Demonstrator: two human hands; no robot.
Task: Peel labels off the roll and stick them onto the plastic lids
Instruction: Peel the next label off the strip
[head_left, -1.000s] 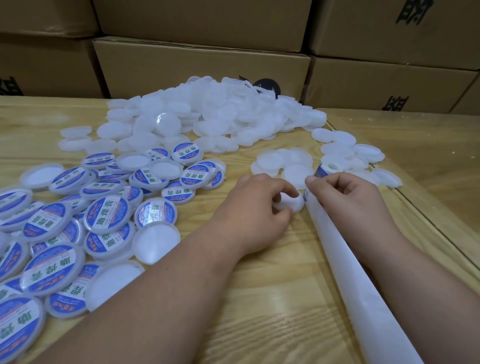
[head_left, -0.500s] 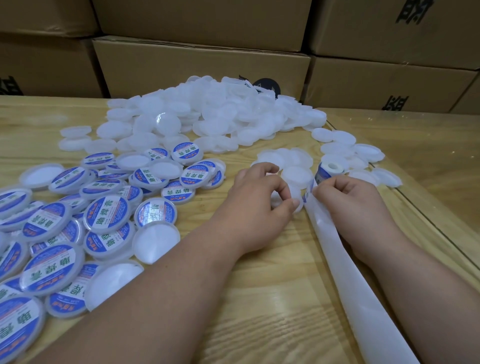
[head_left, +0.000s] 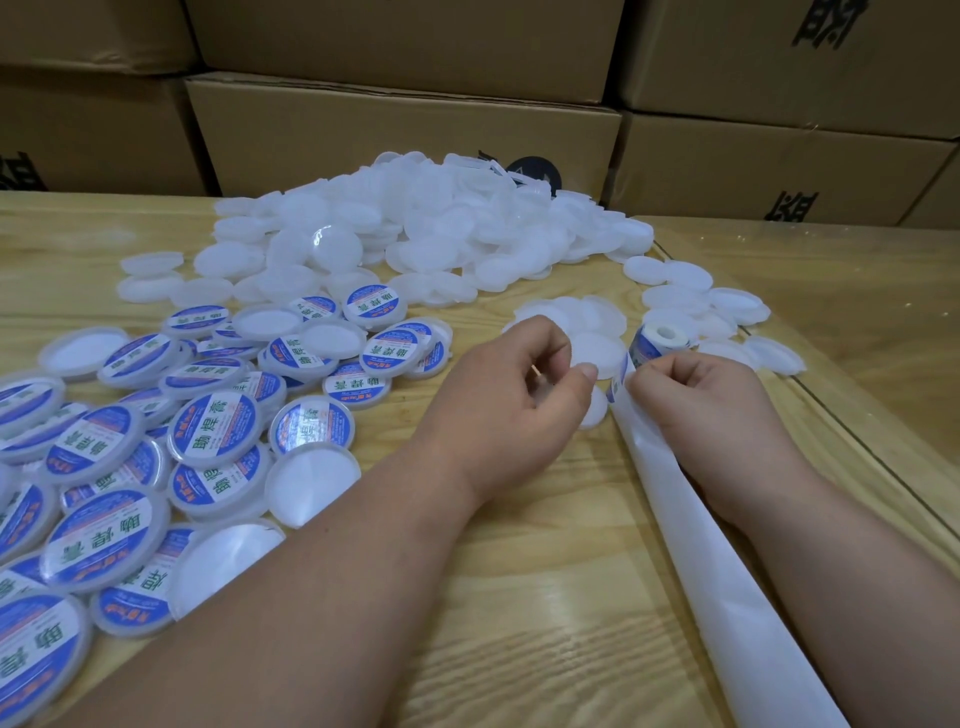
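A single head-worn view looks forward and steeply down onto the wooden counter (head_left: 545, 597) from close above its near edge. Both forearms run up from the bottom of the view, and stacked cardboard boxes (head_left: 405, 130) close off the counter's far side.

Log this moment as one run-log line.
stage: peeling label | left hand: over blank lid | right hand: pinching backing strip | label roll: upright

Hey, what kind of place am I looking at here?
Probably a small packing workshop or stockroom: stacked cardboard cartons line the back, and a wooden table holds a heap of blank white lids beside labelled lids.
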